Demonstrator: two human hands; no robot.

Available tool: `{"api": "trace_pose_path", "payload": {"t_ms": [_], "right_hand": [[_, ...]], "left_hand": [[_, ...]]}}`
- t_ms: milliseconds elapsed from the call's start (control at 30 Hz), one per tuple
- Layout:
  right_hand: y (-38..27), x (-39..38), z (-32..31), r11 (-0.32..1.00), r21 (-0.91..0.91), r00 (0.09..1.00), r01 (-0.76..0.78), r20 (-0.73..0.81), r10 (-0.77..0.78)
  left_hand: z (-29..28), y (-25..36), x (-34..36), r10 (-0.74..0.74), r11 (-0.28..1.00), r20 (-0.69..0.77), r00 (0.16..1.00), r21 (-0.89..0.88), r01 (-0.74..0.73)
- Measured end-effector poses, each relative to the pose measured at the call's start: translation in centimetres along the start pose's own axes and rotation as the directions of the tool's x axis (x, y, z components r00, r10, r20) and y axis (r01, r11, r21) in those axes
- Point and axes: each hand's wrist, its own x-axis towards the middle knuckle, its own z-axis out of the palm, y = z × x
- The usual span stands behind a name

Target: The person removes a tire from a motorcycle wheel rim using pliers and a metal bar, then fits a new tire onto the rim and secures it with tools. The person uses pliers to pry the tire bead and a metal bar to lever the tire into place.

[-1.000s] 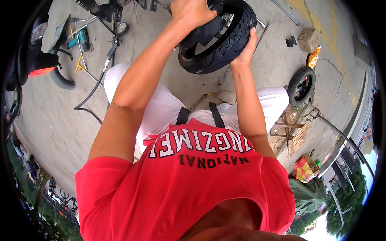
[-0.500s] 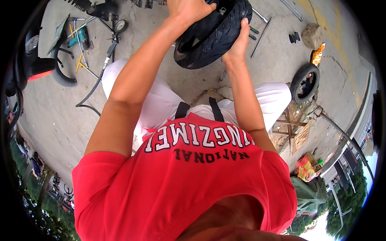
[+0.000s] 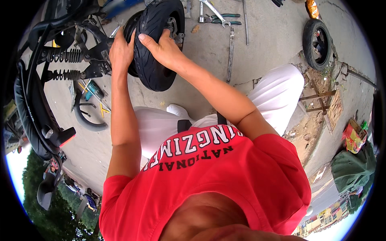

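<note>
The step in hand looks to be a two-handed handling of the broad black rubber tyre with a grooved tread [image 3: 155, 60], which is held upright in front of the person, its lower edge toward the knees. The bare right hand [image 3: 167, 50] is clamped on the tyre, thumb laid on the tread and fingers bent over the right-hand edge, where grey metal parts [image 3: 173, 28] show in the opening; whether these are fixed to it or lie behind it, I cannot tell. The bare left hand [image 3: 122, 52] is against the tyre's left side, thumb close by the tread, next to a dark round rim [image 3: 131, 26]; its fingertips are partly hidden, so I cannot tell how firmly it has closed, or on which of the two. Left of the tyre stands a dark vehicle frame with two black coil springs [image 3: 64, 55]; to the tyre's right lie a silver open-ended spanner [image 3: 215, 12], green-handled pliers [image 3: 231, 20] and a long flat metal bar [image 3: 230, 56]. Judging by this hold, the next move calls for even pressure from both sides, the tyre upright, and the left fingers clear of the narrow gap beside the rim.
</note>
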Motion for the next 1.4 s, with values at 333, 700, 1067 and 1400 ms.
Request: {"api": "trace_pose_path", "payload": {"t_ms": [333,700,1067,1400], "right_hand": [[2.0,2.1,-5.7,0.990,0.143,0.932,0.009,0.357,-0.060],[1.5,3.1,-3.3,0.754,0.631,0.962,0.181,-0.273,-0.003],[1.2,5.7,0.7,0.952,0.260,0.945,0.160,-0.318,-0.072],[17.6,12.4,-3.9,0.927,0.365,0.954,-0.086,-0.239,0.183]], "left_hand": [[-2.2,1.4,0.6,-0.039,0.964,0.179,0.983,-0.251,0.084],[-2.5,1.7,-0.1,-0.106,0.858,0.316,0.943,-0.451,0.247],[-4.1,3.2,-1.3,-0.095,0.961,0.318,0.943,-0.219,0.171],[-3.5,5.2,-3.7,-0.209,0.786,0.496,0.842,-0.428,0.447]]}}
